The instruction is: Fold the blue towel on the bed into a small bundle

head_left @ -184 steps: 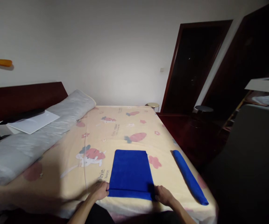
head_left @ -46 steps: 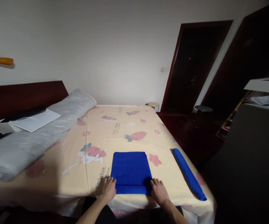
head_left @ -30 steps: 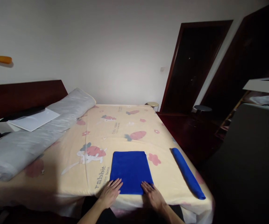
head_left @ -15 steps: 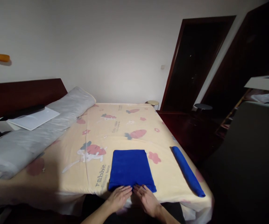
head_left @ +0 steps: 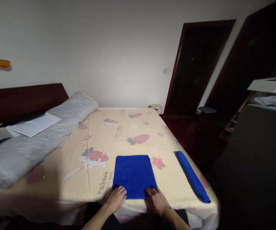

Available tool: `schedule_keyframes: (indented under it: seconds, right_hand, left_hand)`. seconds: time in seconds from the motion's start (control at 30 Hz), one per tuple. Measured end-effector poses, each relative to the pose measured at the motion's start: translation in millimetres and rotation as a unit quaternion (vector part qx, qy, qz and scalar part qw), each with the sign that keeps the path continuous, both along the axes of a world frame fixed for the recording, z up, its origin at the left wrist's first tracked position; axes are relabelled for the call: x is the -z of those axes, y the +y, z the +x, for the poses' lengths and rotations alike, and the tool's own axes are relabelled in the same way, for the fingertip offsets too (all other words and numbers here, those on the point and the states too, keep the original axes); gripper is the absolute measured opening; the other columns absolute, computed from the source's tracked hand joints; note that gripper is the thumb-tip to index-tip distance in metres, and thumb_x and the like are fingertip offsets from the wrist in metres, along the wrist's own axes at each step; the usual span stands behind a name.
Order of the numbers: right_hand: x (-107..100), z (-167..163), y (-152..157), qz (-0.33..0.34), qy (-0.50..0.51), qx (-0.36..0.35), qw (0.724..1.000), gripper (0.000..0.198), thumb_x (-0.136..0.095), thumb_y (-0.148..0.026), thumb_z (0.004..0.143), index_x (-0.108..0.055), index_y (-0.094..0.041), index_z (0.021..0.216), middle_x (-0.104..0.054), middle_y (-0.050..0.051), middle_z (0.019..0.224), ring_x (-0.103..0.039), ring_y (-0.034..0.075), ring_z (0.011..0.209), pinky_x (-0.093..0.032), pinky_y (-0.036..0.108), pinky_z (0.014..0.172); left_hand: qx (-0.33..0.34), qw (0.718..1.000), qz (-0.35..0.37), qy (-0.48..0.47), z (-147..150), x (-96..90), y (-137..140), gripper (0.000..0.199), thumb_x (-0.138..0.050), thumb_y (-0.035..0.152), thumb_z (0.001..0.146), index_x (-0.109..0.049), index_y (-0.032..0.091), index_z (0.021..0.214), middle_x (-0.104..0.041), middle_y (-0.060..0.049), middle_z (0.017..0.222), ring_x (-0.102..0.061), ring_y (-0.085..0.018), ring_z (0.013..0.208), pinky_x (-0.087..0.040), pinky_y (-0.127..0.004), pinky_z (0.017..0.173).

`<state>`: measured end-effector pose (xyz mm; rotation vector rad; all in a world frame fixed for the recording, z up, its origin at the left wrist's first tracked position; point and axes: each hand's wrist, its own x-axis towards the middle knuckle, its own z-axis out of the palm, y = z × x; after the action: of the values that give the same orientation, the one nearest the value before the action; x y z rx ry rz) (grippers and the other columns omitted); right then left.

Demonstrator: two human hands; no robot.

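A blue cloth (head_left: pixel 135 174), folded into a flat rectangle, lies near the front edge of the bed. My left hand (head_left: pixel 117 196) is at its near left corner, with bent fingers closed over the edge. At the near right corner, my right hand (head_left: pixel 156 197) has its fingers curled on the cloth in the same way. The undersides of both hands are hidden. Apart from them, to the right, a rolled blue cloth (head_left: pixel 192 177) lies slantwise along the bed's side.
The bed (head_left: pixel 75 188) has a yellow sheet printed with rabbits and carrots. A grey quilt (head_left: pixel 42 143) and a white flat board (head_left: pixel 34 124) lie toward the headboard (head_left: pixel 25 97). Two stools, one cream (head_left: pixel 156 106) and one dark (head_left: pixel 207 110), stand beyond. A grey cabinet (head_left: pixel 260 159) rises at right.
My hands have moved apart, from the middle of the cloth's near edge out to its two near corners. The raised fold along that edge now looks flat. The view has shifted slightly.
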<state>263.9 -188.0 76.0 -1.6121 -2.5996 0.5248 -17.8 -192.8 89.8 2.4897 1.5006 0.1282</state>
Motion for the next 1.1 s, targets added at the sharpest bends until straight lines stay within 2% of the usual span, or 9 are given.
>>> schedule_keyframes:
  seconds: [0.1, 0.2, 0.4, 0.47, 0.67, 0.83, 0.9, 0.97, 1.1]
  right_hand:
    - [-3.0, -4.9, 0.5, 0.011, -0.025, 0.054, 0.998, 0.046, -0.028, -0.034, 0.092, -0.055, -0.021, 0.127, -0.055, 0.007, 0.138, -0.047, 0.027, 0.13, -0.03, 0.053, 0.113]
    - [-18.5, -19.2, -5.9, 0.009, -0.026, 0.087, 0.996, 0.05, -0.023, -0.039, 0.093, -0.053, -0.02, 0.128, -0.053, 0.011, 0.14, -0.046, 0.029, 0.13, -0.03, 0.056, 0.112]
    - [-43.2, -44.4, -25.3, -0.087, 0.057, -0.107, 0.989, 0.068, -0.022, -0.063, 0.088, -0.029, -0.024, 0.144, -0.035, 0.012, 0.151, -0.031, 0.028, 0.141, -0.024, 0.057, 0.115]
    - [-38.9, -38.6, -23.0, -0.095, 0.053, -0.116, 0.987, 0.068, -0.026, -0.061, 0.088, -0.026, -0.024, 0.145, -0.03, 0.012, 0.153, -0.027, 0.029, 0.142, -0.022, 0.058, 0.115]
    - [-15.1, 7.7, 2.8, -0.057, -0.015, 0.036, 0.998, 0.059, -0.033, -0.046, 0.089, -0.036, -0.02, 0.141, -0.033, 0.01, 0.151, -0.031, 0.029, 0.141, -0.023, 0.058, 0.115]
    - [-11.2, 21.2, 11.1, 0.001, -0.063, 0.098, 0.993, 0.055, -0.035, -0.039, 0.089, -0.041, -0.015, 0.138, -0.035, 0.014, 0.149, -0.034, 0.031, 0.139, -0.027, 0.06, 0.112]
    - [-12.0, 15.6, 9.6, 0.023, -0.069, 0.072, 0.995, 0.052, -0.034, -0.025, 0.087, -0.042, -0.013, 0.136, -0.032, 0.014, 0.151, -0.035, 0.03, 0.138, -0.028, 0.057, 0.113]
    - [-11.6, 6.4, 5.9, 0.048, -0.06, 0.007, 0.997, 0.052, -0.032, -0.014, 0.084, -0.045, -0.015, 0.134, -0.036, 0.012, 0.151, -0.039, 0.027, 0.136, -0.028, 0.052, 0.113]
    - [-4.0, -14.0, -5.2, 0.062, -0.048, -0.089, 0.993, 0.045, -0.036, -0.019, 0.085, -0.053, -0.017, 0.127, -0.056, 0.011, 0.137, -0.046, 0.027, 0.128, -0.029, 0.047, 0.111]
  left_hand:
    - [-0.032, 0.999, 0.001, 0.009, -4.5, -3.4, 1.4, 0.026, -0.036, 0.024, 0.09, -0.059, 0.025, 0.102, -0.065, -0.004, 0.109, -0.058, -0.022, 0.107, -0.046, -0.042, 0.098]
    - [-0.043, 0.999, 0.001, -0.005, -1.4, -5.1, 1.3, 0.033, -0.031, 0.019, 0.089, -0.058, 0.027, 0.106, -0.065, -0.003, 0.109, -0.058, -0.021, 0.107, -0.046, -0.041, 0.098]
    - [0.059, 0.994, -0.079, -0.039, 19.1, 6.6, -3.8, 0.066, -0.03, 0.002, 0.079, -0.038, 0.03, 0.138, -0.051, -0.001, 0.144, -0.045, -0.016, 0.132, -0.036, -0.039, 0.112]
    - [0.072, 0.993, -0.092, -0.029, 17.5, 9.5, -3.1, 0.065, -0.029, 0.005, 0.081, -0.033, 0.03, 0.141, -0.044, -0.002, 0.15, -0.038, -0.016, 0.137, -0.034, -0.041, 0.114]
    - [0.025, 0.997, -0.066, 0.009, -20.6, 4.7, 9.2, 0.049, -0.025, 0.041, 0.094, -0.03, 0.034, 0.142, -0.032, -0.003, 0.155, -0.031, -0.02, 0.142, -0.031, -0.052, 0.114]
    - [-0.079, 0.995, -0.025, 0.056, -41.8, 0.9, 16.2, 0.051, -0.025, 0.042, 0.093, -0.034, 0.027, 0.141, -0.03, -0.006, 0.156, -0.026, -0.025, 0.144, -0.025, -0.057, 0.116]
    - [-0.093, 0.994, -0.007, 0.064, -36.8, -1.0, 16.1, 0.05, -0.028, 0.033, 0.092, -0.037, 0.023, 0.14, -0.032, -0.007, 0.155, -0.027, -0.025, 0.143, -0.026, -0.054, 0.116]
    - [-0.059, 0.996, 0.014, 0.057, -25.7, -1.2, 13.6, 0.048, -0.029, 0.026, 0.091, -0.04, 0.022, 0.138, -0.042, -0.008, 0.151, -0.035, -0.024, 0.139, -0.029, -0.05, 0.116]
    - [0.056, 0.998, 0.01, 0.038, -0.3, 10.7, 3.6, 0.047, -0.032, 0.026, 0.089, -0.042, 0.024, 0.135, -0.055, -0.008, 0.138, -0.045, -0.024, 0.131, -0.033, -0.046, 0.114]
